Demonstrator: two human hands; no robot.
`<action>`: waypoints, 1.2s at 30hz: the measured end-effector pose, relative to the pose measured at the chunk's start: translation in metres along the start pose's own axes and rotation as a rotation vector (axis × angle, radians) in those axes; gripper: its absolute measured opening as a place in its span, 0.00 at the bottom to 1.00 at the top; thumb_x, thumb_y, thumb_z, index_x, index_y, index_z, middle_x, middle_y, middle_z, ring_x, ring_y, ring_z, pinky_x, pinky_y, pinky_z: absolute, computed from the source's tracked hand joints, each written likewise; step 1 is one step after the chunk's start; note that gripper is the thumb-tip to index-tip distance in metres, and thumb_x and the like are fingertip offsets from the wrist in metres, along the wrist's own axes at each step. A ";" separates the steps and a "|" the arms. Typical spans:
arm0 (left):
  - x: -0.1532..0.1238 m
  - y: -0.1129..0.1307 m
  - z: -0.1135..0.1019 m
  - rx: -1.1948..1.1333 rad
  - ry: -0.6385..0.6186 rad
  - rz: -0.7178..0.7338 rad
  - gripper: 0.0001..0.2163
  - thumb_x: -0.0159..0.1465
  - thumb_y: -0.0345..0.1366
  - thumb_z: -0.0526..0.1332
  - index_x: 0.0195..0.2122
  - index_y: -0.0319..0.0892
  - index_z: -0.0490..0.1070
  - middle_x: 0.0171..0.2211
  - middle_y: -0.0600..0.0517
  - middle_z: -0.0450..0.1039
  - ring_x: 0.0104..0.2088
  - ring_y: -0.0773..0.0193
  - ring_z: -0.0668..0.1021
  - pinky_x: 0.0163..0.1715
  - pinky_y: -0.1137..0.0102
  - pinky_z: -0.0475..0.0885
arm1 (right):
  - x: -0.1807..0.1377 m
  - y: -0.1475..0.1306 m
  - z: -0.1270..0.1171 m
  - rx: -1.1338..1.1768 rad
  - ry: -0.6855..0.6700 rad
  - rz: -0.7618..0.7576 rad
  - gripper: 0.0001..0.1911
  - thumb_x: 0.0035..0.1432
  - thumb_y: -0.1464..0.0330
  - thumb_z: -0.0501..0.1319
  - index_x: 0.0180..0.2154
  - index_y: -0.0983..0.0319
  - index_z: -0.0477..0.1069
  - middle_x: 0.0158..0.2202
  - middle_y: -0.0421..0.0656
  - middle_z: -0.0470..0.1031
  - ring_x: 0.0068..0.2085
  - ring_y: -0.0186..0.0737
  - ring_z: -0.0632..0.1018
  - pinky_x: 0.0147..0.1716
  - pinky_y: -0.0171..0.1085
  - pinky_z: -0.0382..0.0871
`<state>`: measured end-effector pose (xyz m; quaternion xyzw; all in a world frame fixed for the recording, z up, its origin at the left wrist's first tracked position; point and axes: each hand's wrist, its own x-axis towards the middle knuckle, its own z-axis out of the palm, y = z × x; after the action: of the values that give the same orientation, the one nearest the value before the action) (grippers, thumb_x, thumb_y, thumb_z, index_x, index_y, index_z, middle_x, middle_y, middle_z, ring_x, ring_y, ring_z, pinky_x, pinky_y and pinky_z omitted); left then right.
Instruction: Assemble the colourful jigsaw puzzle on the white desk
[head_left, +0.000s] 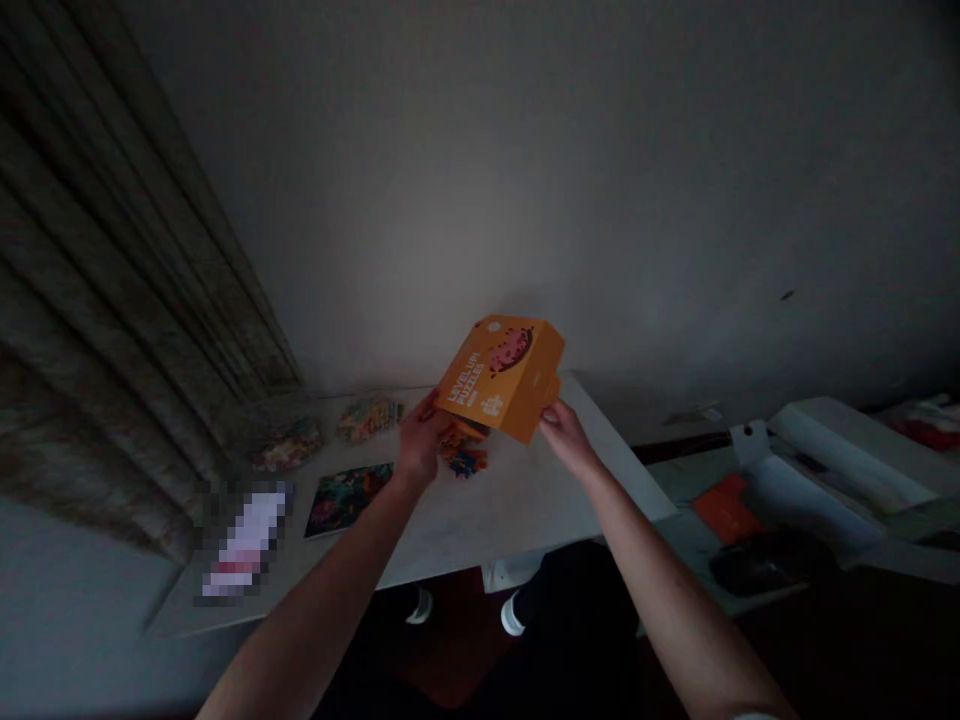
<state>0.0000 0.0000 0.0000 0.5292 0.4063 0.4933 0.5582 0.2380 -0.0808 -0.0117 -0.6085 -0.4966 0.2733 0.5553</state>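
I hold an orange puzzle box (504,375) tilted in the air above a white table (525,500). My left hand (420,440) grips the box's lower left edge. My right hand (564,432) pinches its lower right corner. Under the box, loose colourful puzzle pieces (465,455) lie in a small heap on the table, some seeming to spill from the box. The room is dim.
Three finished puzzle pictures lie on the table's left part: one dark (346,497), two paler (367,417) (286,445). A blurred-out object (247,540) sits near the front left. Curtains (112,320) hang left. Clutter, including an orange item (724,505), lies to the right.
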 end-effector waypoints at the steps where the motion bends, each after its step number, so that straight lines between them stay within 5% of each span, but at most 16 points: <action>1: -0.005 -0.001 0.004 -0.086 -0.040 -0.080 0.22 0.65 0.43 0.66 0.60 0.46 0.72 0.55 0.45 0.78 0.55 0.51 0.80 0.53 0.59 0.80 | -0.001 0.003 -0.004 -0.042 0.066 -0.002 0.26 0.59 0.53 0.64 0.55 0.58 0.73 0.56 0.51 0.75 0.53 0.50 0.76 0.51 0.45 0.76; 4: -0.021 -0.014 0.015 -0.288 -0.122 -0.221 0.16 0.65 0.44 0.65 0.53 0.46 0.73 0.53 0.46 0.79 0.54 0.53 0.81 0.51 0.58 0.81 | -0.012 0.011 -0.008 -0.038 0.200 0.042 0.38 0.54 0.47 0.66 0.63 0.55 0.67 0.63 0.53 0.66 0.55 0.51 0.75 0.49 0.45 0.77; 9: -0.045 -0.046 0.036 -0.470 -0.121 -0.356 0.13 0.63 0.42 0.68 0.46 0.45 0.74 0.48 0.48 0.81 0.52 0.55 0.82 0.54 0.54 0.80 | -0.043 0.016 -0.011 0.330 0.050 0.279 0.45 0.61 0.33 0.46 0.73 0.41 0.44 0.70 0.50 0.60 0.60 0.54 0.75 0.47 0.51 0.78; 15: -0.071 -0.065 0.059 -0.428 -0.180 -0.403 0.22 0.60 0.41 0.70 0.55 0.48 0.72 0.54 0.47 0.78 0.54 0.55 0.80 0.54 0.54 0.79 | -0.067 0.026 -0.029 0.397 0.040 0.366 0.49 0.58 0.29 0.35 0.74 0.42 0.42 0.72 0.48 0.61 0.62 0.55 0.75 0.48 0.52 0.79; 19: -0.083 -0.083 0.081 -0.305 -0.224 -0.388 0.32 0.58 0.37 0.72 0.64 0.50 0.68 0.54 0.44 0.77 0.51 0.55 0.81 0.52 0.59 0.77 | -0.073 0.043 -0.036 0.345 0.106 0.411 0.48 0.56 0.30 0.49 0.70 0.45 0.53 0.67 0.49 0.68 0.60 0.55 0.77 0.46 0.49 0.80; 22: -0.090 -0.104 0.101 -0.114 -0.184 -0.280 0.27 0.59 0.33 0.70 0.61 0.47 0.73 0.53 0.43 0.77 0.50 0.55 0.81 0.51 0.61 0.77 | -0.073 0.054 -0.038 0.335 0.250 0.470 0.40 0.54 0.37 0.62 0.62 0.47 0.66 0.62 0.48 0.74 0.57 0.54 0.78 0.40 0.45 0.79; 27: -0.104 -0.126 0.122 0.158 -0.241 -0.165 0.27 0.56 0.23 0.64 0.57 0.42 0.76 0.55 0.43 0.76 0.51 0.56 0.80 0.54 0.61 0.76 | -0.072 0.074 -0.043 0.288 0.572 0.603 0.38 0.51 0.38 0.64 0.52 0.59 0.76 0.44 0.48 0.82 0.40 0.50 0.82 0.27 0.38 0.72; 30: -0.109 -0.127 0.122 0.191 -0.393 -0.139 0.28 0.56 0.23 0.62 0.59 0.41 0.74 0.58 0.43 0.75 0.53 0.55 0.79 0.56 0.61 0.75 | -0.074 0.088 -0.048 0.284 0.701 0.547 0.42 0.44 0.41 0.69 0.52 0.63 0.75 0.44 0.50 0.82 0.39 0.49 0.81 0.27 0.38 0.73; 34: -0.109 -0.124 0.121 0.149 -0.622 -0.105 0.33 0.56 0.25 0.62 0.65 0.43 0.69 0.61 0.44 0.73 0.58 0.54 0.77 0.57 0.59 0.75 | -0.079 0.107 -0.057 0.257 0.886 0.375 0.60 0.34 0.54 0.78 0.67 0.61 0.58 0.55 0.52 0.77 0.48 0.49 0.81 0.39 0.41 0.79; 36: -0.107 -0.122 0.121 0.182 -0.675 -0.090 0.35 0.56 0.26 0.62 0.67 0.44 0.67 0.63 0.45 0.72 0.60 0.53 0.75 0.58 0.58 0.75 | -0.081 0.113 -0.062 0.222 0.874 0.322 0.63 0.34 0.57 0.79 0.69 0.58 0.55 0.57 0.52 0.75 0.49 0.49 0.81 0.43 0.43 0.80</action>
<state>0.1127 -0.1224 -0.1155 0.6916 0.2642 0.2271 0.6328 0.2982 -0.1673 -0.1218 -0.6727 -0.0836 0.1258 0.7244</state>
